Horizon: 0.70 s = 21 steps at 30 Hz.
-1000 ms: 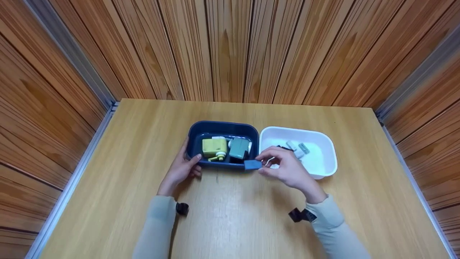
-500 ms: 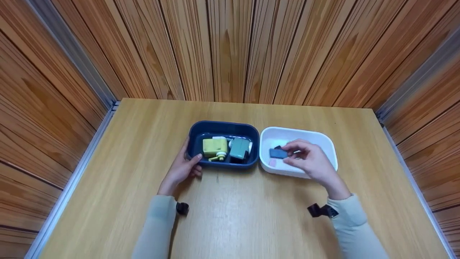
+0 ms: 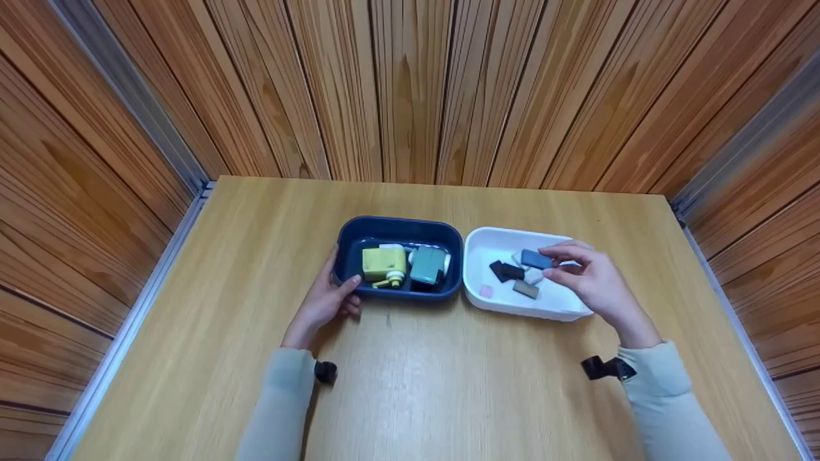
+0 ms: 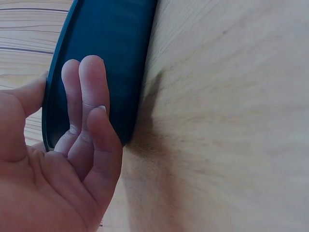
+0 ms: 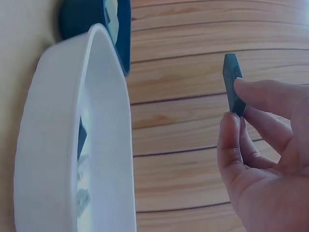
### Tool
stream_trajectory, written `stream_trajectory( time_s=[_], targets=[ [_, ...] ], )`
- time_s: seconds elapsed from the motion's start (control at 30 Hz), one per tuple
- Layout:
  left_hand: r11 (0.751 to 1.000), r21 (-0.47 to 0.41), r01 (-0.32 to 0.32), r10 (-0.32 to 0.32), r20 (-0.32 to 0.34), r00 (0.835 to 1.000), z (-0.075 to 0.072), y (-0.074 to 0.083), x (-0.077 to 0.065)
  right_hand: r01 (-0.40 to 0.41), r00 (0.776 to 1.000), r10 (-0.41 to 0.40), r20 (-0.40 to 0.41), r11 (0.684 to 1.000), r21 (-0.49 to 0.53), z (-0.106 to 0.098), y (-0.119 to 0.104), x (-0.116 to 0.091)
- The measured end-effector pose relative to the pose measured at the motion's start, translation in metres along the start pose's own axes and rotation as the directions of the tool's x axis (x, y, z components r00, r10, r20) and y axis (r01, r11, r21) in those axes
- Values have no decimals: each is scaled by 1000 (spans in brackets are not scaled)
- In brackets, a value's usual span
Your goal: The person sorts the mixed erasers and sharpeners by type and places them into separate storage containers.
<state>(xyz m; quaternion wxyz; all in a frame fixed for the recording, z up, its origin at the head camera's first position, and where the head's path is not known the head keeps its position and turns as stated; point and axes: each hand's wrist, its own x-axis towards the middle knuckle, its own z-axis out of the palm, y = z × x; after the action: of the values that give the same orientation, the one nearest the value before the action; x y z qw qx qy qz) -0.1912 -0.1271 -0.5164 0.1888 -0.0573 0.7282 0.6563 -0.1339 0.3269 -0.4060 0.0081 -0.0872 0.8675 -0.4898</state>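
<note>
In the head view, my right hand (image 3: 592,278) pinches a blue eraser (image 3: 535,258) above the right part of the white bin (image 3: 580,298). The right wrist view shows the slant-ended eraser (image 5: 232,84) between thumb and fingertips, raised clear of the rim. Below it in the bin lie black erasers (image 3: 511,271), a grey-brown eraser (image 3: 526,289), a pink one (image 3: 486,291) and whitish pieces (image 3: 533,276). My left hand (image 3: 325,298) grips the near left corner of the navy bin (image 3: 400,224), thumb over its rim. Several fingers (image 4: 91,82) lie along the outer wall in the left wrist view.
Inside the navy bin are a yellow crank pencil sharpener (image 3: 384,262) and a green one (image 3: 427,264). Both bins stand side by side on the wooden table (image 3: 410,384). Wood-panelled walls (image 3: 410,89) enclose the back and sides.
My right hand has carried the blue eraser rightward, from the navy bin's near right corner to above the white bin, uncovering the erasers there. My left hand has stayed in place.
</note>
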Motion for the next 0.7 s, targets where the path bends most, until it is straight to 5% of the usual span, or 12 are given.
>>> stream_trajectory(
  time_s=[0.7],
  targets=[
    [1000,1,-26,26,-14,1000,0,-3,-2,-154,988,152,-22,982,-106,-48,52,-5]
  ],
)
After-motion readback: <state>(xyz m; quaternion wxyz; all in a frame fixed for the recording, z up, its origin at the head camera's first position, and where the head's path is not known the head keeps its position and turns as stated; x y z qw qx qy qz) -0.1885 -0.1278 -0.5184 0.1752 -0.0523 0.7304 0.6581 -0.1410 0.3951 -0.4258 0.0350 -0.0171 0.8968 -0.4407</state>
